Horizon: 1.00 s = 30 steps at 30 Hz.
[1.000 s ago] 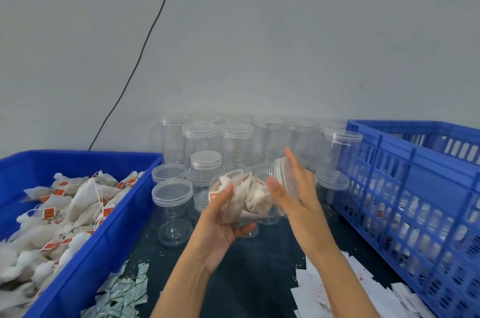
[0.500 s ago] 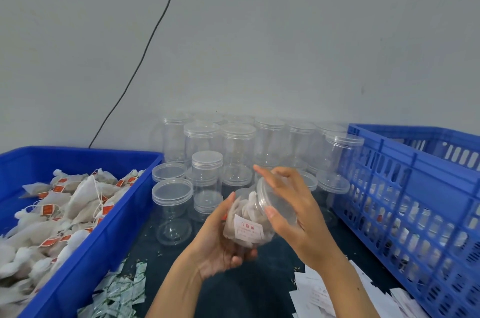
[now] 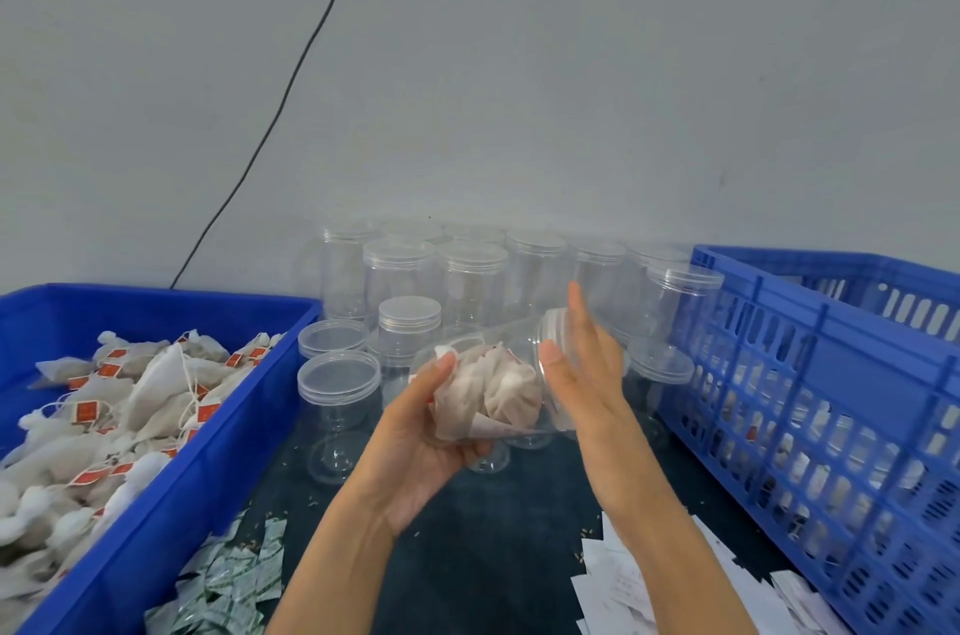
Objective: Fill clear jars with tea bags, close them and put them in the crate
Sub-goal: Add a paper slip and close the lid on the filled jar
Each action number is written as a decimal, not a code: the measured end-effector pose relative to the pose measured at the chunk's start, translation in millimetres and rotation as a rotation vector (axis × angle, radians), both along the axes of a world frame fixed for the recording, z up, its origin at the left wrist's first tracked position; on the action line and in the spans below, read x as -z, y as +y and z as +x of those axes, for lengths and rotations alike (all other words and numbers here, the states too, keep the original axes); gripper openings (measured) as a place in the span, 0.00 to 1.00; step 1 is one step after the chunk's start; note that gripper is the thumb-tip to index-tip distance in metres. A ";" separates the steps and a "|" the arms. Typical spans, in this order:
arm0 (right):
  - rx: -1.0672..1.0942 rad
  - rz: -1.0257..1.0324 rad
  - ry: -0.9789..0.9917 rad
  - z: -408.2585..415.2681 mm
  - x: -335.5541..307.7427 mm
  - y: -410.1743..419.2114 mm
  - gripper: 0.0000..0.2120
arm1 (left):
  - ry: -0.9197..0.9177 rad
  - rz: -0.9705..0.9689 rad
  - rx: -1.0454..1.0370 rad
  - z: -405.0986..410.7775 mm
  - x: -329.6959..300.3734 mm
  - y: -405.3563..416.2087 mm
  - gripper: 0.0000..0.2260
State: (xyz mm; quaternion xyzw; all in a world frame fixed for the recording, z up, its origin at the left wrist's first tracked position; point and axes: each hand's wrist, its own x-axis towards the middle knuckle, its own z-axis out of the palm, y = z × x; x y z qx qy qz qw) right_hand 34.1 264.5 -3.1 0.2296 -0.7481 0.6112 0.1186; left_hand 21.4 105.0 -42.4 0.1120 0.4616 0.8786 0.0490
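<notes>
**Lid going on, jar lying sideways in my hands**

Now, biggest first: the slatted blue plastic crate [image 3: 831, 406] fills the right edge of the dark counter [image 3: 493, 556], with what look like filled jars behind its slats. Against the left edge sits the solid blue plastic bin [image 3: 171, 489], heaped with white gauze tea bags carrying red paper tags [image 3: 130, 406]. Along the back edge, by the wall, stands the cluster of empty clear plastic jars with lids [image 3: 467, 281].

Between them, above the counter's middle, my left hand [image 3: 415, 447] grips the clear jar stuffed with tea bags [image 3: 493, 390], fingers curled round its base. It has swung since half a second ago: then a white label faced me, now it lies on its side, mouth to the right. My right hand [image 3: 587, 374] has gone from curling over the clear round lid [image 3: 553, 338] to lying flat against it, fingers straight. I judge the lid is nearly tight, so the crate comes next.

Nothing is legible: the red tags, the green-printed sachets [image 3: 228, 587] at the front edge and the white paper slips [image 3: 649, 593] are too small to read.
</notes>
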 end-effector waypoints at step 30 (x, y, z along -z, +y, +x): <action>0.164 0.201 0.438 -7.3 8.3 11.6 0.28 | -0.021 -0.247 -0.027 12.9 -12.7 3.1 0.24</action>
